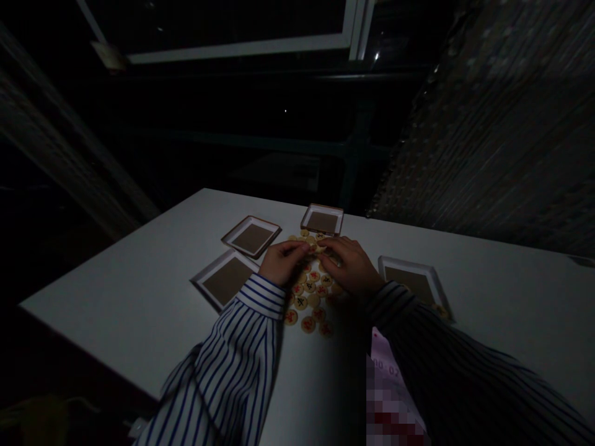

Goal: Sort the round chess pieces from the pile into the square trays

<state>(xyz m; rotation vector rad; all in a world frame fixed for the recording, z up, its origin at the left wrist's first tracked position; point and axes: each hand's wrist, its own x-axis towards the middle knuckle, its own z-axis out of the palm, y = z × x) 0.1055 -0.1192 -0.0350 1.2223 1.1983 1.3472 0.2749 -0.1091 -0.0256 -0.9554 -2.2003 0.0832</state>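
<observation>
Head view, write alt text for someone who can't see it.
A left hand and right hand in striped sleeves are close together over round pieces, some marked red or black, on a white table. Four shallow trays lie around: two to the left, one beyond, one to the right. The light is dim.

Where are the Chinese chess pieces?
Most Chinese chess pieces cluster below centre in the head view, on the white table, between and around the left hand and right hand, near the farthest tray.
</observation>
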